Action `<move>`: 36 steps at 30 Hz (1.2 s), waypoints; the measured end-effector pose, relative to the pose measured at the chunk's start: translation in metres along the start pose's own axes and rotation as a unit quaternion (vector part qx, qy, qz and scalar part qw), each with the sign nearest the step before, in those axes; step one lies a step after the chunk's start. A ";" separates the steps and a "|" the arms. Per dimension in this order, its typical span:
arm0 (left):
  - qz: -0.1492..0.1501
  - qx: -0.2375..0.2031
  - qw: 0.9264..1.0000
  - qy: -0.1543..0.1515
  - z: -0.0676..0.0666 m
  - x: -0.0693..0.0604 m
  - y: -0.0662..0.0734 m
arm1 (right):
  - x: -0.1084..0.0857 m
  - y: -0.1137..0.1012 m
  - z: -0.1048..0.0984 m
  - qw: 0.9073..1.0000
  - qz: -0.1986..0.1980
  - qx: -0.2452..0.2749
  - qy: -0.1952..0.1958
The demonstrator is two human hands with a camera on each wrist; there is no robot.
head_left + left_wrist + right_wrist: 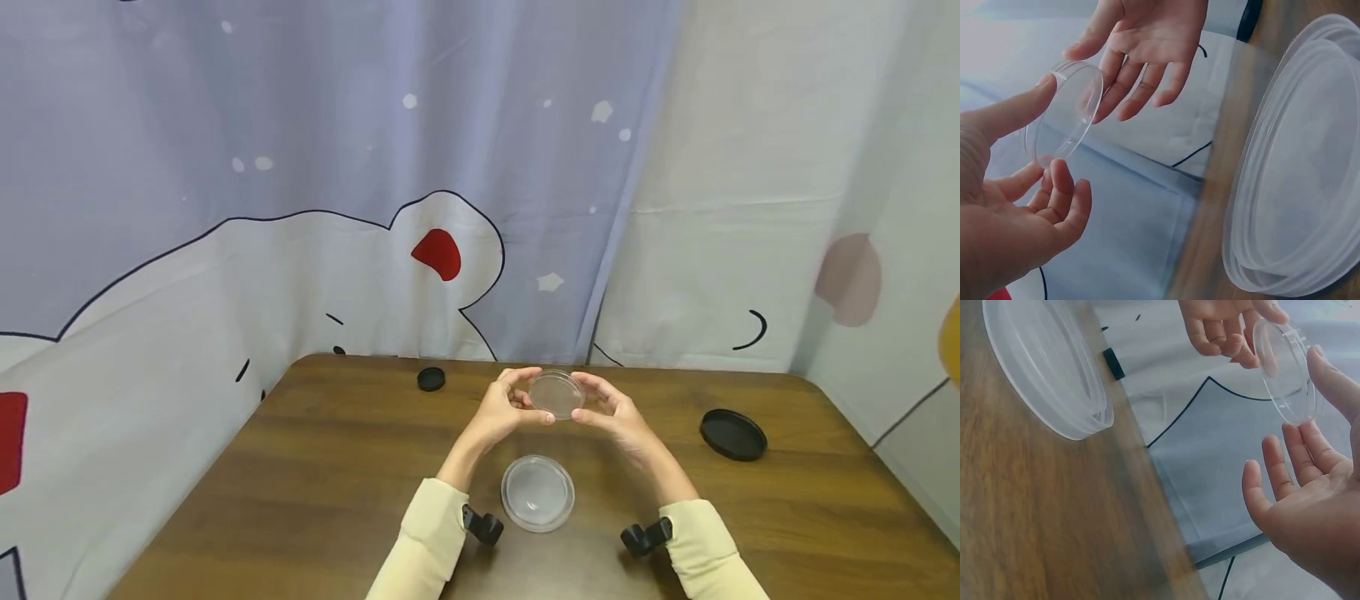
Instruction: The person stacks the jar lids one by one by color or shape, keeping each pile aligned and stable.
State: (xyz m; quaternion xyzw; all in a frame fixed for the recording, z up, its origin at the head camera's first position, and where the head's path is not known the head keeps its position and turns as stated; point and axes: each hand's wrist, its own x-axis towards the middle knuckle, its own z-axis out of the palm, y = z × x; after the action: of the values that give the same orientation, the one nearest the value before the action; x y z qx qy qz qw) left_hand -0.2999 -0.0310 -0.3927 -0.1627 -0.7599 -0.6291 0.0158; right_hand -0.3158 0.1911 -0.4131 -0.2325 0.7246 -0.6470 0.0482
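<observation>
Between both hands, raised above the table, is a small clear round dish (557,395), like a petri dish, tilted so its flat face shows in the head view. My left hand (501,406) pinches its left edge between thumb and fingers. On the opposite edge, my right hand (617,414) pinches it the same way. The left wrist view shows the clear dish (1063,112) with a double rim; whether it is one piece or two I cannot tell. Below the hands, a larger translucent round dish (537,493) lies on the table, with nested rims in the left wrist view.
A small black round lid (431,379) lies near the table's back edge. To the right sits a larger black round lid (733,434). The brown wooden table (315,492) meets a printed curtain (337,150) behind it.
</observation>
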 end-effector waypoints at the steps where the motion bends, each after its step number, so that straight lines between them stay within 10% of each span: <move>1: -0.001 -0.003 1.000 -0.003 -0.001 -0.001 -0.001 | 0.000 0.000 0.000 1.000 0.002 -0.003 -0.004; 26: 0.011 0.061 0.993 -0.096 -0.021 -0.018 -0.001 | -0.003 -0.002 -0.002 0.993 -0.007 -0.019 -0.113; 36: -0.014 0.102 0.981 -0.161 -0.031 -0.026 -0.011 | -0.005 0.005 0.002 0.975 -0.001 -0.083 -0.207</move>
State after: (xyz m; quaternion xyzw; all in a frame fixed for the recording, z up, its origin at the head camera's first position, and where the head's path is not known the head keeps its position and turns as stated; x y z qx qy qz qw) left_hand -0.2838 -0.0688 -0.4025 -0.2491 -0.8151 -0.5136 -0.0990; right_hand -0.3122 0.1911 -0.4192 -0.3654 0.7499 -0.5225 0.1765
